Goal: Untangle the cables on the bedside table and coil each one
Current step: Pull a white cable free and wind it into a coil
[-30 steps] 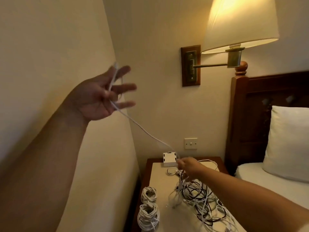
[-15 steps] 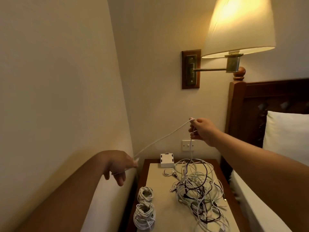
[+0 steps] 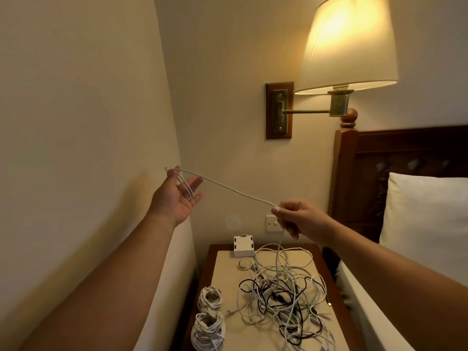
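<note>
One white cable (image 3: pixel 235 192) slants down-right, pinched by left grip (image 3: pixel 178 196) and right grip (image 3: pixel 298 219).

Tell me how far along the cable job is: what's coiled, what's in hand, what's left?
Done: a near coil and a far coil, both white, sit on the left of the bedside table. In hand: one white cable, its end pinched and looped over the fingers of the left hand, with the right hand pinching it farther along; the remainder drops into the tangle. Left: that tangle of white and black cables, uncoiled.
</note>
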